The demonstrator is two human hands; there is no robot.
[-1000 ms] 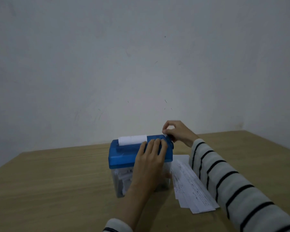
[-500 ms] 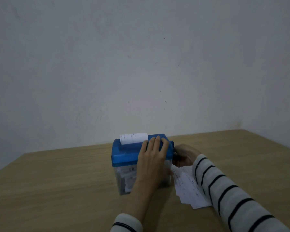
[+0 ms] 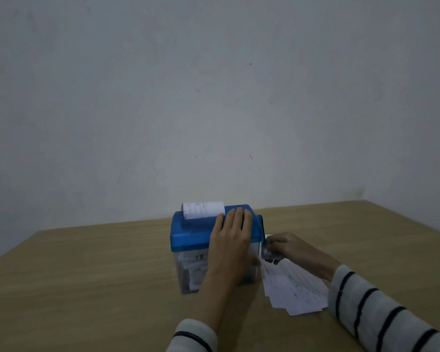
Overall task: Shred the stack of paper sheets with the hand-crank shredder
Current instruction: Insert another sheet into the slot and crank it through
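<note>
While left hand (image 3: 233, 240) presses shredder (image 3: 191, 233), right hand (image 3: 281, 246) pinches crank (image 3: 266, 252).

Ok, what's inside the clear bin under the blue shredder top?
White paper shreds are piled inside the clear bin, seen through its front wall. The left hand and forearm cover the bin's right part, so how full it is there cannot be seen.

A matt, light wood-grain table (image 3: 87, 275) holds a shredder with a smooth, slightly glossy blue plastic lid (image 3: 193, 232) over a clear plastic bin (image 3: 188, 273). White printed paper sheets (image 3: 295, 288) lie right. Striped knit cloth sleeves (image 3: 381, 308).
</note>
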